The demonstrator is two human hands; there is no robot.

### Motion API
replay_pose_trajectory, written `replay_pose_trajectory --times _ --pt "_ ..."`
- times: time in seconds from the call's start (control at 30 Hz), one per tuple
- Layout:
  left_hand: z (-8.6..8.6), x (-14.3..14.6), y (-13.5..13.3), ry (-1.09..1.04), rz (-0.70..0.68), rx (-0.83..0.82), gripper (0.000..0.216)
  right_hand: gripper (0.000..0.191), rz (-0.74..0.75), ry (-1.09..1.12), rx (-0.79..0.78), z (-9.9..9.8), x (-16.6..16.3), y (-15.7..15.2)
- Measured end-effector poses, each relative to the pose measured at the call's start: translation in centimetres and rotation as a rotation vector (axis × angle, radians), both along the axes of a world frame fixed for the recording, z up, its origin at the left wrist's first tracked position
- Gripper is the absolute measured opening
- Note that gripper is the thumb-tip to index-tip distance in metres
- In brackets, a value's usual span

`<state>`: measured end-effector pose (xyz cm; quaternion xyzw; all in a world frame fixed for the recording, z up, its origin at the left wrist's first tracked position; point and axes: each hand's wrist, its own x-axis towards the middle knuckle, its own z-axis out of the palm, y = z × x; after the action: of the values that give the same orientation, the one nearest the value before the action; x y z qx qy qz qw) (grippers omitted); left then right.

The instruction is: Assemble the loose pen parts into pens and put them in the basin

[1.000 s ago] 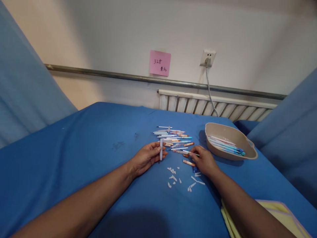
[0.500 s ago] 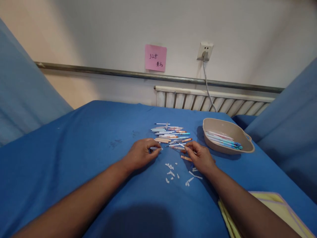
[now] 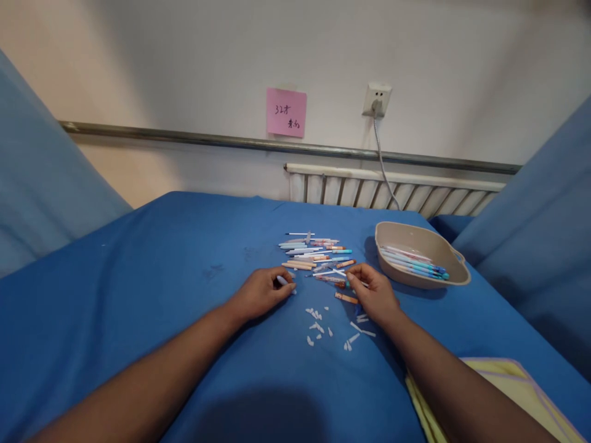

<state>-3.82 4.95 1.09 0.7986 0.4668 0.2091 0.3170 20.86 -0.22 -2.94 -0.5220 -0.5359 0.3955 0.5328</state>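
Note:
My left hand (image 3: 259,294) is closed, thumb against fingers, around a pale pen barrel (image 3: 281,280) that is mostly hidden. Just right of it lie peach pen barrels (image 3: 299,265) in a loose spread of pen parts. Pinched between the thumb and fingers of my right hand (image 3: 376,294) is a thin white pen refill (image 3: 339,272), pointing up and left over the spread. An orange pen piece (image 3: 346,298) lies beside that hand. Small white pieces (image 3: 314,314) and short white sticks (image 3: 354,337) are scattered nearer to me.
A beige basin (image 3: 410,230) at the right holds several assembled-looking pens (image 3: 415,263). A yellow cloth (image 3: 496,375) lies under my right forearm. Blue curtains (image 3: 535,246) hang at both sides. Behind the blue-covered surface (image 3: 152,271) are a rail (image 3: 207,136) and a radiator (image 3: 346,187).
My left hand has drawn slightly left and toward me, and the pale barrel's upper end shows more. My right hand stays nearly in place with the refill. The view has shifted slightly.

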Motion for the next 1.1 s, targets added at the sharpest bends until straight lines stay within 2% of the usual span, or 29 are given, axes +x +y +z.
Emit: replay_pose_trajectory --times 0.17,0.23,0.43,0.57,0.73,0.9,1.1 --pt "-0.2 0.0 0.0 -0.024 0.052 0.011 0.030 0.023 -0.165 -0.111 0.020 0.0 0.7 0.7" --pt "-0.3 0.0 0.0 -0.034 0.056 0.026 0.029 0.021 -0.185 -0.206 0.039 -0.4 1.1 1.0" --pt "-1.1 0.0 0.5 -0.028 0.090 0.102 0.026 0.023 -0.142 -0.506 0.120 -1.1 1.8 1.7" --pt "-1.8 0.0 1.0 -0.014 0.120 0.164 0.027 0.025 -0.123 -0.705 0.090 -1.0 1.9 1.8" --pt "-2.0 0.0 1.1 -0.105 0.067 0.091 0.033 0.024 -0.076 -0.817 0.046 -0.4 1.9 1.3" --pt "-1.1 0.4 0.4 -0.142 0.036 0.048 0.038 0.021 -0.073 -0.732 0.064 0.1 1.9 0.8" --pt "-0.6 1.3 -0.8 -0.213 -0.068 -0.021 0.038 0.021 -0.103 -0.182 0.032 1.6 0.3 -0.1"
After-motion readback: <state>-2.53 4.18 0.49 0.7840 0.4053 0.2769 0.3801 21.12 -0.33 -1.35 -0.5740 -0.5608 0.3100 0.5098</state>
